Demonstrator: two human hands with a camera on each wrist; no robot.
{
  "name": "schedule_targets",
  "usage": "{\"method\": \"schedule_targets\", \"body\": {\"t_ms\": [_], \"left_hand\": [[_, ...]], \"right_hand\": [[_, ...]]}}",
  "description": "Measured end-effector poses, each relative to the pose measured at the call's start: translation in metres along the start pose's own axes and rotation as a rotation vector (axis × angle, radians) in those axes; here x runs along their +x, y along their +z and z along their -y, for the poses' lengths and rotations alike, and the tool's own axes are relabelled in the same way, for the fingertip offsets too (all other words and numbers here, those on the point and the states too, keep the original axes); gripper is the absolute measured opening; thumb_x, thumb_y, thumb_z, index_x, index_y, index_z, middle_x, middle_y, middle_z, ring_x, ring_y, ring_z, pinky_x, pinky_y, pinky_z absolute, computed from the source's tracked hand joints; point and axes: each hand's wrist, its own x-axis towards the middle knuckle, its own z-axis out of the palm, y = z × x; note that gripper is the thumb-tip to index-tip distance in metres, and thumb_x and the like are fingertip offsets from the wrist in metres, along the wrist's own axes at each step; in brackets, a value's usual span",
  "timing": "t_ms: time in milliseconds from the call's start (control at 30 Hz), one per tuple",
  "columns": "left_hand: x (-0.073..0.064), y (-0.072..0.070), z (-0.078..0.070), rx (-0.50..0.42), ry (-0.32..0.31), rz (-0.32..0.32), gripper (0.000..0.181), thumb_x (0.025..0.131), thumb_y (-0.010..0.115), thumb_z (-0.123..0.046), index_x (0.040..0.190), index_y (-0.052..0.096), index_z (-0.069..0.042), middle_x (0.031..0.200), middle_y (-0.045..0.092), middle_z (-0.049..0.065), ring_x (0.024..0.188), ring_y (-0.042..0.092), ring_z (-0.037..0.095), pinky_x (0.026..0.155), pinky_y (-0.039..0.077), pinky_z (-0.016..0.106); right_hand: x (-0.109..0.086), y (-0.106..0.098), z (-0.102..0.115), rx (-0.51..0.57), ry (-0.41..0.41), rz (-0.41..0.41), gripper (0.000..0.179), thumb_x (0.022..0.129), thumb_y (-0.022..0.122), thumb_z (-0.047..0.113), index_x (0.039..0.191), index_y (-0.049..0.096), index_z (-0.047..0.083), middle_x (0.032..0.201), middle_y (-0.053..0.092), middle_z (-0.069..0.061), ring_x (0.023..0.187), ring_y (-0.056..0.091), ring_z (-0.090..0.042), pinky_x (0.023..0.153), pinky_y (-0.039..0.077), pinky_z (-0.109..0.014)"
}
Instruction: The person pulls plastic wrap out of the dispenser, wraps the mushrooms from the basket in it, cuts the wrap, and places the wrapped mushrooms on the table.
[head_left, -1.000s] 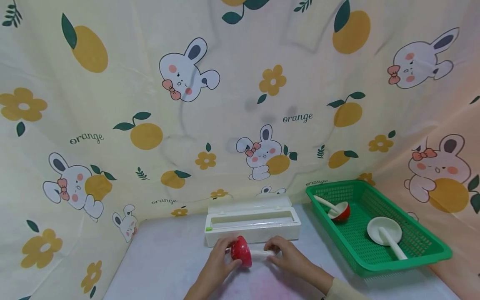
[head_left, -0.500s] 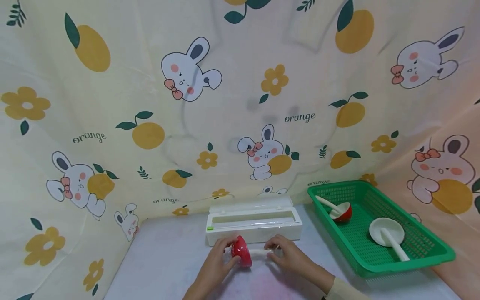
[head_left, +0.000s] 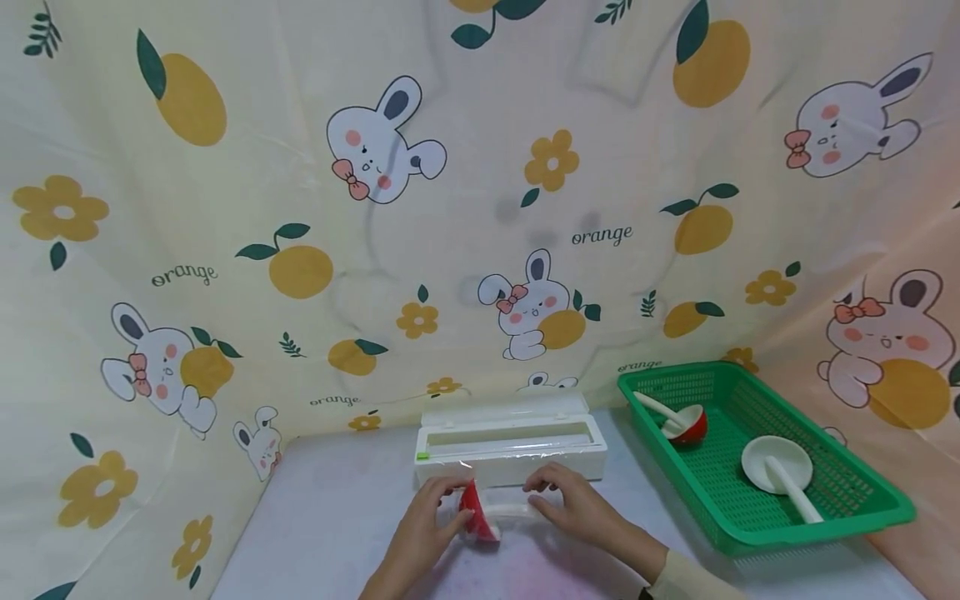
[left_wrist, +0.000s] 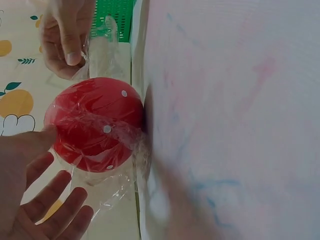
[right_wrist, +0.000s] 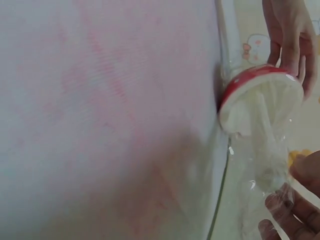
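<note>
A red ladle [head_left: 474,515] with white dots and a white handle lies on its side on the table, bowl toward the left. Clear plastic wrap [right_wrist: 257,150] covers its bowl and trails along the handle. My left hand [head_left: 418,525] is at the bowl's outer side; in the left wrist view its thumb touches the red bowl [left_wrist: 97,125] while the other fingers are spread apart from it. Near the handle's end, my right hand [head_left: 577,508] has curled fingers with the film's bunched end at its fingertips. Film partly blurs the handle.
Behind the hands stands a white plastic-wrap dispenser box [head_left: 517,471] with its lid raised. A green basket [head_left: 832,521] at right holds a red ladle [head_left: 690,427] and another white-looking ladle [head_left: 776,467]. A patterned cloth [head_left: 315,208] hangs at the back.
The ladle's bowl has turned and tipped slightly left, now showing less of its rounded side. My left hand has shifted a little left; the right hand's fingers have loosened from the handle.
</note>
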Motion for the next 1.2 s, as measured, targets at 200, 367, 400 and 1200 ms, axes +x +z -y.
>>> {"method": "schedule_targets", "body": {"t_ms": [200, 367, 400, 1200], "left_hand": [[0.001, -0.008, 0.004, -0.008, -0.075, -0.003, 0.041, 0.098, 0.081, -0.020, 0.136, 0.065, -0.017, 0.132, 0.066, -0.004, 0.119, 0.066, 0.023, 0.100, 0.057, 0.044], [0.005, -0.013, 0.013, -0.015, -0.085, -0.111, 0.038, 0.097, 0.082, -0.014, 0.130, 0.066, -0.015, 0.125, 0.067, 0.000, 0.114, 0.067, 0.024, 0.095, 0.059, 0.045], [0.007, -0.014, 0.015, -0.020, -0.093, -0.139, 0.037, 0.096, 0.082, -0.013, 0.129, 0.065, -0.014, 0.123, 0.067, 0.001, 0.113, 0.067, 0.024, 0.094, 0.059, 0.045], [0.050, -0.014, 0.062, -0.194, -0.311, -0.161, 0.069, 0.096, 0.082, -0.041, 0.150, 0.054, -0.008, 0.154, 0.051, 0.023, 0.142, 0.050, 0.046, 0.116, 0.043, 0.061]], "right_hand": [[0.013, -0.002, 0.009, 0.021, 0.023, 0.013, 0.013, 0.099, 0.077, 0.007, 0.110, 0.073, 0.014, 0.105, 0.072, 0.003, 0.095, 0.068, -0.009, 0.081, 0.062, -0.041], [0.028, -0.007, 0.017, 0.024, 0.080, 0.059, 0.012, 0.101, 0.075, 0.010, 0.112, 0.073, 0.013, 0.108, 0.072, 0.005, 0.096, 0.068, -0.010, 0.084, 0.062, -0.040], [0.031, -0.007, 0.018, 0.020, 0.085, 0.065, 0.012, 0.101, 0.075, 0.010, 0.113, 0.073, 0.013, 0.108, 0.072, 0.005, 0.097, 0.068, -0.010, 0.084, 0.062, -0.040], [0.107, 0.006, 0.027, 0.003, 0.137, 0.173, 0.016, 0.103, 0.075, 0.015, 0.116, 0.075, 0.007, 0.107, 0.073, 0.004, 0.097, 0.067, -0.011, 0.087, 0.060, -0.038]]}}
